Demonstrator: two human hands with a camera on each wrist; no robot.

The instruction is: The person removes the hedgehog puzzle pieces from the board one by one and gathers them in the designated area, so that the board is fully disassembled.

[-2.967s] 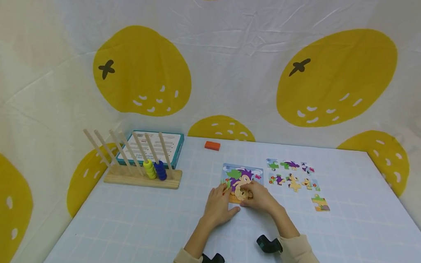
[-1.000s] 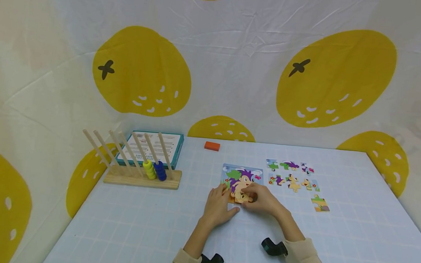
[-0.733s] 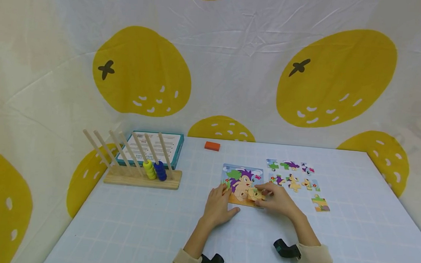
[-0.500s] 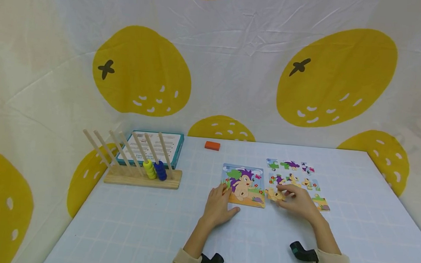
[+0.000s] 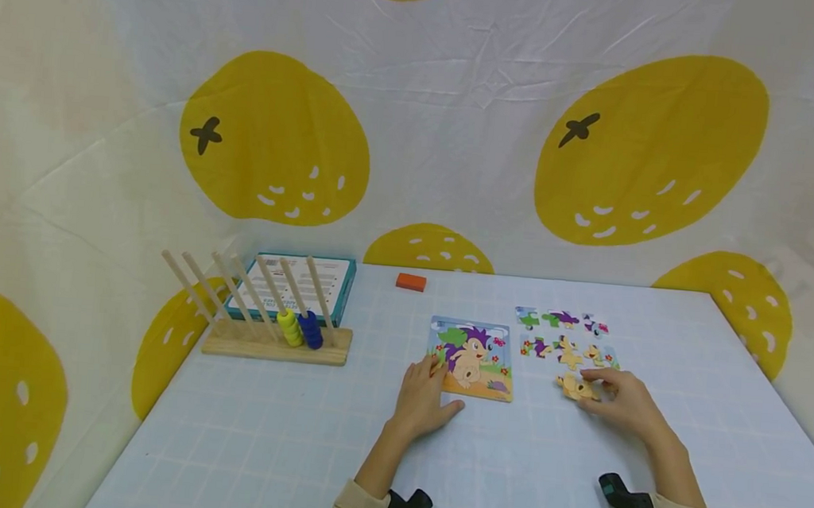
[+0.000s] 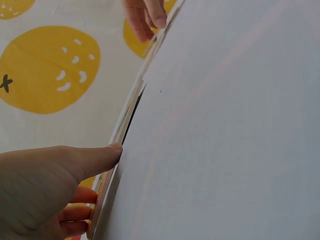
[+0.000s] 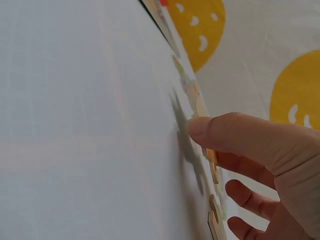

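My left hand (image 5: pixel 420 399) rests against the lower left corner of the puzzle board (image 5: pixel 465 376), which shows a purple-haired hedgehog. Its fingertips touch the board's left side, with the thumb (image 6: pixel 102 159) stretched out at the near edge. Between thumb and fingers, my right hand (image 5: pixel 621 398) pinches a tan puzzle piece (image 5: pixel 576 387). The right wrist view shows this puzzle piece (image 7: pixel 212 165) edge-on, held a little above the table, its shadow below. Several loose puzzle pieces (image 5: pixel 569 353) lie in rows just beyond the right hand. Part of the lower row is hidden behind that hand.
A wooden peg stand (image 5: pixel 273 349) with yellow rings (image 5: pixel 289 328) and blue rings (image 5: pixel 310 330) stands at the left. Behind it is a teal-edged box (image 5: pixel 336 284). An orange block (image 5: pixel 411 282) lies near the back edge of the table (image 5: pixel 278 435).
The right hand has lifted the tan puzzle piece off the board and carried it right, toward the loose pieces. The board's lower right now shows uncovered. The left hand stays put.
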